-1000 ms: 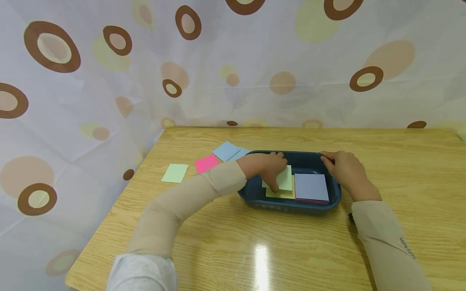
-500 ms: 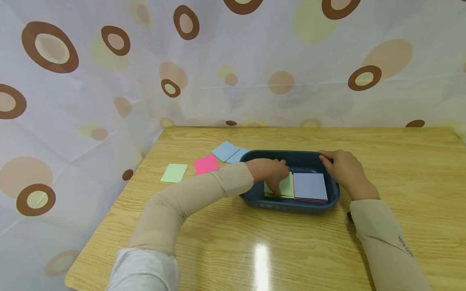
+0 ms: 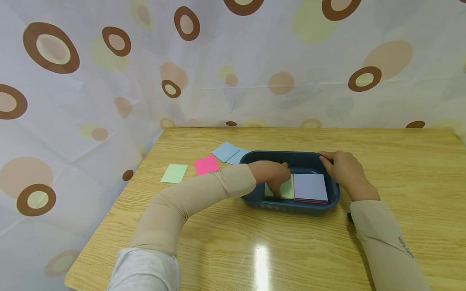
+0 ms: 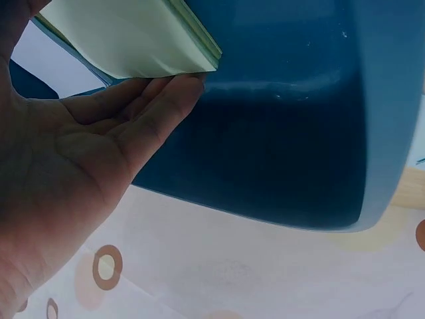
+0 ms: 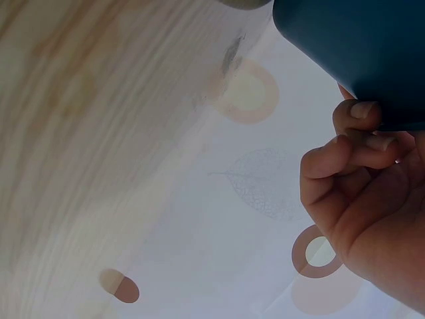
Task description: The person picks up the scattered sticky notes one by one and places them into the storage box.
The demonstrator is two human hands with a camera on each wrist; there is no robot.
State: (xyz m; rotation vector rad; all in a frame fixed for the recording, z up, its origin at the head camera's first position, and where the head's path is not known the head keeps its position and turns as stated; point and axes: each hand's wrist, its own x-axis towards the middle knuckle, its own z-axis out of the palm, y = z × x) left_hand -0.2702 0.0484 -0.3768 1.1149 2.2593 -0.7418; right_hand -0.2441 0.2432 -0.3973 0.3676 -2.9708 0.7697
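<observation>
A dark blue plastic bin point(image 3: 291, 208) stands on the table, with square sticky notes in stacks side by side inside. My left hand point(image 3: 274, 176) reaches into it and holds the pale green sticky note point(image 3: 287, 188) on the left stack between thumb and fingers. In the left wrist view, fingertips point(image 4: 189, 83) touch the edge of that green note point(image 4: 133, 36), whose sheet bows slightly. Beside it lies a stack topped by a lavender-blue note point(image 3: 310, 186). My right hand point(image 3: 346, 171) grips the bin's far right rim, fingers curled against the wall in the right wrist view.
Left of the bin lie a pale green note point(image 3: 174, 173), a pink note point(image 3: 206, 165) and two overlapping light blue notes point(image 3: 225, 151), the second partly behind the bin. A patterned curtain point(image 3: 255, 64) hangs along the wooden table's point(image 3: 291, 250) back and left edges.
My left hand has moved slightly right and down in the bin, bringing the pale green note onto the left stack and covering the yellow one beneath. The right hand keeps its grip on the rim.
</observation>
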